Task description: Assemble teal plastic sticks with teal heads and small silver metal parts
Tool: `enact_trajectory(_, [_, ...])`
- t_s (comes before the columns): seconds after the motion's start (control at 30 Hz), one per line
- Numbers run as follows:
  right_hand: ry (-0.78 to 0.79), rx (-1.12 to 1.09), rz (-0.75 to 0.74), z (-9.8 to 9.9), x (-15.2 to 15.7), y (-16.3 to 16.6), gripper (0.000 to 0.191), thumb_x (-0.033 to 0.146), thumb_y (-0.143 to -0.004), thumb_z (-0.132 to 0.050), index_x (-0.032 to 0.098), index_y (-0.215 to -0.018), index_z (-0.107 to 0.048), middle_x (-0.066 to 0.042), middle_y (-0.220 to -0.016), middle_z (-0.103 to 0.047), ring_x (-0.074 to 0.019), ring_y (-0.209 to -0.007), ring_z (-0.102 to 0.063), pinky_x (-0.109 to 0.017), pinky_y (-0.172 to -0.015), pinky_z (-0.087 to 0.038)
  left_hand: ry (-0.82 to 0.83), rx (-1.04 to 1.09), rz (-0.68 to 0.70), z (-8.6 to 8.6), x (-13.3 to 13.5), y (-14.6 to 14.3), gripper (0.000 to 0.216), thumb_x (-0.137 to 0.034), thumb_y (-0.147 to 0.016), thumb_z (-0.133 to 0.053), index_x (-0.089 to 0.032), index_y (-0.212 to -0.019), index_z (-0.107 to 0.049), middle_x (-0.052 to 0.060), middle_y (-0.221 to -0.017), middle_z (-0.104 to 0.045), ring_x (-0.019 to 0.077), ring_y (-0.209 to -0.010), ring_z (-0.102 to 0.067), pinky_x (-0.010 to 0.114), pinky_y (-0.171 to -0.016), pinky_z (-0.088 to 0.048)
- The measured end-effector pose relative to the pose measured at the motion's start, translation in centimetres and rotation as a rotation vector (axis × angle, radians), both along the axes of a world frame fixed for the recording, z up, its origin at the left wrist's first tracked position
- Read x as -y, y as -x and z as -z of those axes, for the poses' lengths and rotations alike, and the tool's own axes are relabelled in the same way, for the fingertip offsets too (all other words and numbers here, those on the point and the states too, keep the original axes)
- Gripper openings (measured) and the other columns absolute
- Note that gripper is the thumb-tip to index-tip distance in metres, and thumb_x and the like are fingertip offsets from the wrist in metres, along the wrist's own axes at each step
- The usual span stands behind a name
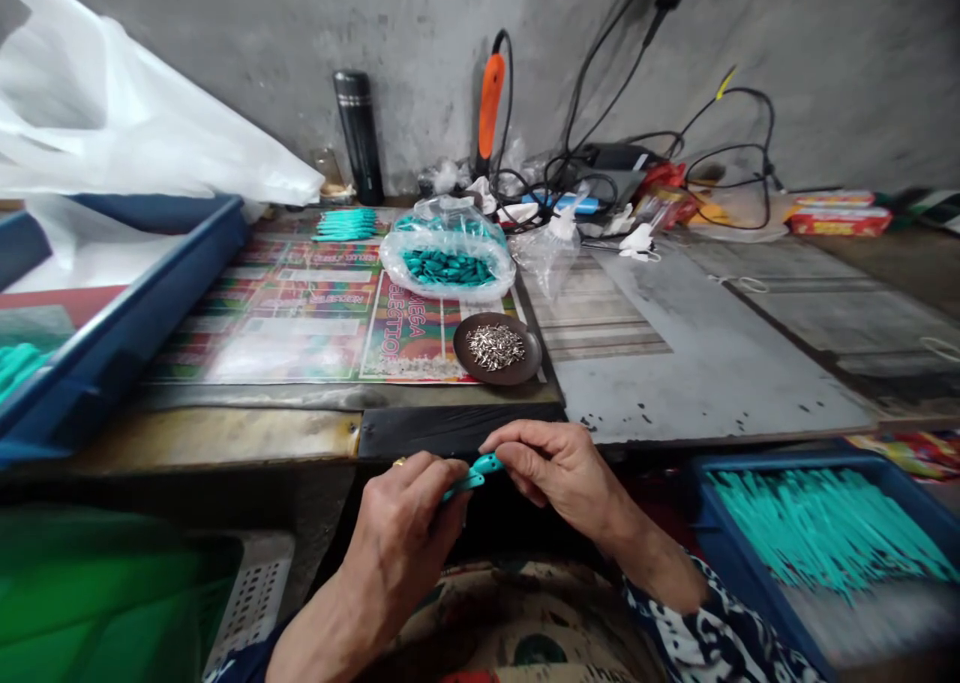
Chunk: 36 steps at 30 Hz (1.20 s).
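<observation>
Both my hands meet just below the table's front edge around a slim teal plastic piece point(474, 474). My left hand point(409, 518) is closed round its lower end, a ring showing on one finger. My right hand point(551, 463) pinches the upper end with fingertips pressed together. Straight ahead on the table stands a small dark dish of little metal bits point(496, 347). Behind it lies a clear bag of teal parts point(448, 259). A small row of finished teal pieces point(345, 225) lies farther back.
A blue tray of long teal sticks point(817, 533) sits at my lower right. A blue crate point(120, 323) with a white plastic bag stands at left. Black flask point(359, 135), orange-handled tool point(490, 103), tangled cables and boxes line the back wall. A green bin point(105, 603) is at lower left.
</observation>
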State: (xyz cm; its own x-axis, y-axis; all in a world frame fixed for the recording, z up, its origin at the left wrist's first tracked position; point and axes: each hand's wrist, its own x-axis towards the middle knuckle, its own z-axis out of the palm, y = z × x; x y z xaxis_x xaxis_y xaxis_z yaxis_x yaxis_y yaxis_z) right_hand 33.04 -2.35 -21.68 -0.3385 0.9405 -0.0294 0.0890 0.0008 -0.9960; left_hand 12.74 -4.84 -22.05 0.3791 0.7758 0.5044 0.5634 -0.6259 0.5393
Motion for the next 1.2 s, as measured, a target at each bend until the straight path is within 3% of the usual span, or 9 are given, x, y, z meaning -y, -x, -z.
enact_trajectory(0.4, [-0.006, -0.002, -0.065, 0.9, 0.9, 0.4, 0.038, 0.046, -0.093, -0.062, 0.01, -0.087, -0.072, 0.004, -0.053, -0.046, -0.0062, -0.044, -0.038, -0.018, -0.041, -0.029, -0.008, 0.003, 0.057, 1.3, 0.8, -0.3, 0.013, -0.011, -0.091, -0.057, -0.016, -0.101, -0.064, 0.004, -0.083, -0.07, 0.0154, -0.067, -0.066, 0.024, -0.061, -0.05])
enact_trajectory(0.57, [-0.05, 0.067, -0.096, 1.1, 1.8, 0.3, 0.027, 0.037, -0.094, -0.063, 0.013, -0.103, -0.07, 0.002, -0.065, -0.057, -0.0075, -0.051, -0.046, -0.018, -0.049, -0.039, 0.025, 0.004, 0.05, 1.5, 0.8, -0.1, 0.011, -0.014, -0.092, -0.057, -0.016, -0.099, -0.065, 0.005, -0.081, -0.07, 0.0156, -0.066, -0.066, 0.025, -0.06, -0.052])
enact_trajectory(0.7, [-0.273, 0.155, -0.153, 0.8, 1.9, -0.2, 0.016, 0.028, -0.093, -0.063, 0.015, -0.101, -0.069, -0.003, -0.086, -0.066, -0.0112, -0.069, -0.058, -0.02, -0.066, -0.046, 0.032, 0.024, 0.049, 1.7, 1.1, 0.0, 0.007, -0.016, -0.092, -0.06, -0.016, -0.096, -0.065, 0.003, -0.077, -0.069, 0.0138, -0.063, -0.065, 0.022, -0.058, -0.05])
enact_trajectory(0.8, [-0.382, 0.199, -0.178, 0.8, 2.2, -0.3, 0.016, 0.027, -0.097, -0.058, 0.015, -0.1, -0.068, -0.005, -0.089, -0.068, -0.0137, -0.078, -0.062, -0.023, -0.074, -0.048, 0.045, 0.041, 0.057, 2.1, 1.5, -0.1, 0.006, -0.019, -0.093, -0.06, -0.016, -0.094, -0.065, 0.002, -0.076, -0.07, 0.0124, -0.063, -0.065, 0.021, -0.058, -0.05])
enact_trajectory(1.2, [-0.325, 0.172, -0.137, 2.3, 3.1, -0.4, 0.014, 0.028, -0.095, -0.063, 0.016, -0.098, -0.071, -0.003, -0.086, -0.072, -0.0138, -0.076, -0.067, -0.021, -0.07, -0.049, 0.02, -0.008, 0.022, 2.8, 2.5, -0.5, 0.01, -0.018, -0.094, -0.057, -0.015, -0.092, -0.066, 0.004, -0.075, -0.07, 0.0139, -0.061, -0.065, 0.023, -0.056, -0.049])
